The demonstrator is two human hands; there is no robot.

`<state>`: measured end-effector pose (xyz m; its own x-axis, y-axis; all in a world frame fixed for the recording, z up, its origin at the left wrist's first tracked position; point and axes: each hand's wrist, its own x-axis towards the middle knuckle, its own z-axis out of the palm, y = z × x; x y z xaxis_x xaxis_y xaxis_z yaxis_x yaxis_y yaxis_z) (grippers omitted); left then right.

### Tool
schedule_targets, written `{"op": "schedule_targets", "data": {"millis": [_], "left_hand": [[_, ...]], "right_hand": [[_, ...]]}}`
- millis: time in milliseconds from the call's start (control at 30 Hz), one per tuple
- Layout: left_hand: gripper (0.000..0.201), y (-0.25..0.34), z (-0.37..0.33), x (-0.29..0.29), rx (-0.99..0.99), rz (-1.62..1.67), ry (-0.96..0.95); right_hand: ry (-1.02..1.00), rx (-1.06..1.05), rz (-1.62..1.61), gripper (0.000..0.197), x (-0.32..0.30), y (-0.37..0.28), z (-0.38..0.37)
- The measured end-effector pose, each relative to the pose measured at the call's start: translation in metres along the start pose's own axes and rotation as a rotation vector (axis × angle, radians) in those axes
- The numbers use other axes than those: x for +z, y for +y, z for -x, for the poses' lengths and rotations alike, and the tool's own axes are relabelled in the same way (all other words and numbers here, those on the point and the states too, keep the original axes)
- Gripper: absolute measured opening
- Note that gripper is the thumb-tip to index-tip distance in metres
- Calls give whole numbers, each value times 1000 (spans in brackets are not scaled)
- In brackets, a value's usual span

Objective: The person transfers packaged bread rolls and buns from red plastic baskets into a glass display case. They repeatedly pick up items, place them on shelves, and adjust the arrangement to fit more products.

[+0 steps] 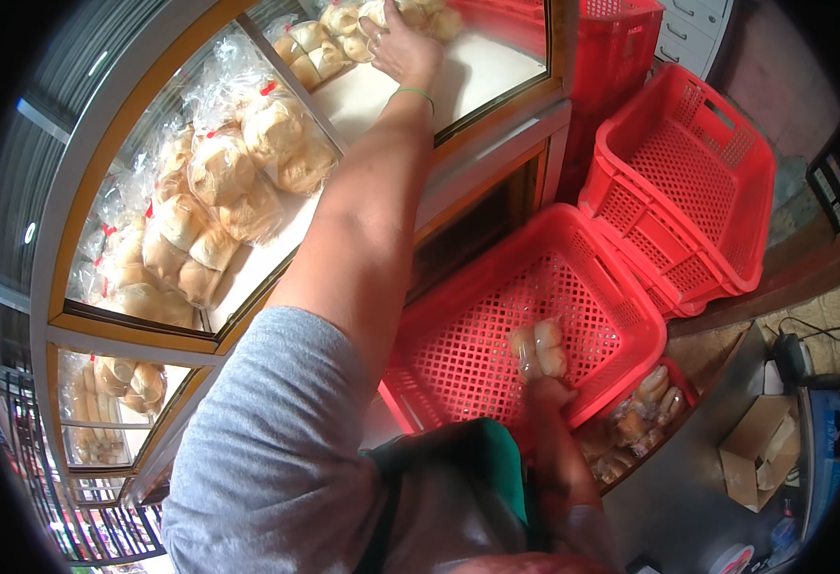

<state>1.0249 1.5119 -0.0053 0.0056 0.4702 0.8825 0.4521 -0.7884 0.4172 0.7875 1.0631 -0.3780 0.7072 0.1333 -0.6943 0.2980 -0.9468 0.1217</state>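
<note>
My left arm stretches up into a glass-fronted display case (229,349). There my left hand (403,50) lies against a row of bagged buns (317,48), its fingers spread on them. My right hand (549,394) is low over a red perforated crate (449,359), closed on the end of a clear bag of small rolls (540,349). Part of that hand is in shadow. Nearer in the case stand several clear bags of larger buns (224,172), tied with red.
Another red crate (688,182) rests on a stack at the right. More packed bread (645,416) sits beneath the near crate's edge. An open cardboard box (760,450) stands at the lower right. White drawers (683,38) are at the back. Lower shelf bread (119,383) shows at left.
</note>
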Motion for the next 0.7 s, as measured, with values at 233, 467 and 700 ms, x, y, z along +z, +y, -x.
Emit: {"op": "schedule_targets", "data": {"millis": [233,467,700], "left_hand": [[68,38,-10,-31,-200,-36,-110],[81,55,-17,-53,-116,45,-48],[56,105,6,-258,546,629,93]], "right_hand": [[51,201,-1242,32,-55,23,-14],[73,-589,-2188,24,-214,41,67],[-8,-1322,-2147,42,-383,54,184]]}}
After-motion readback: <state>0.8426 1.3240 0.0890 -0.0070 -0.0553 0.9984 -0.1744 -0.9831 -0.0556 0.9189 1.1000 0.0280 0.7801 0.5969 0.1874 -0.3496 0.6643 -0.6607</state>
